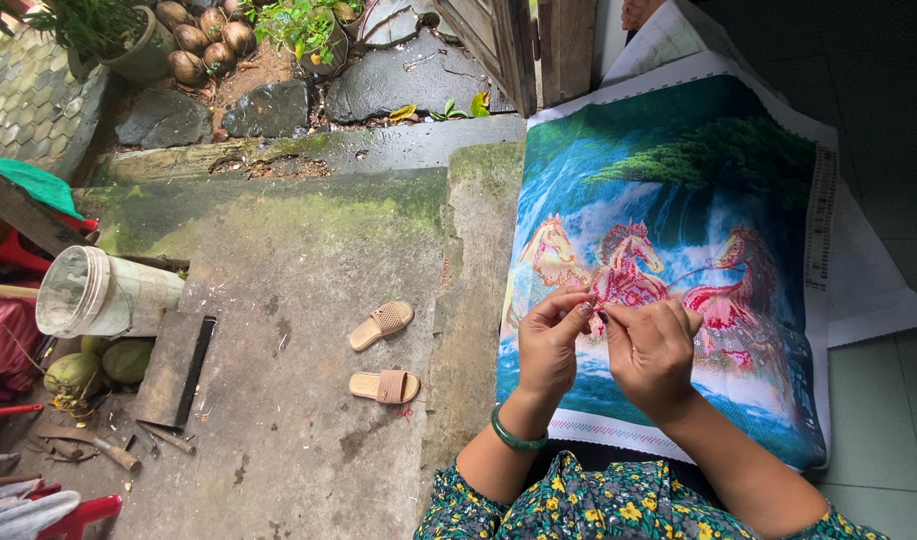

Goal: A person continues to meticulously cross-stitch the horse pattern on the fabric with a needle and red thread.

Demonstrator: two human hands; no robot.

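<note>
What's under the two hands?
Under the left hand and right hand lies the horse embroidery cloth, blue and green with pink horses. The hands cover part of one horse, so that bit stays hidden.

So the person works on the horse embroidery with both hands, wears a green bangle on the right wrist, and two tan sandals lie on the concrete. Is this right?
Not quite: the green bangle is on the left wrist, not the right, as the head view shows. The rest holds: the left hand and the right hand meet over the horse embroidery, and two tan sandals lie on the concrete.
</note>
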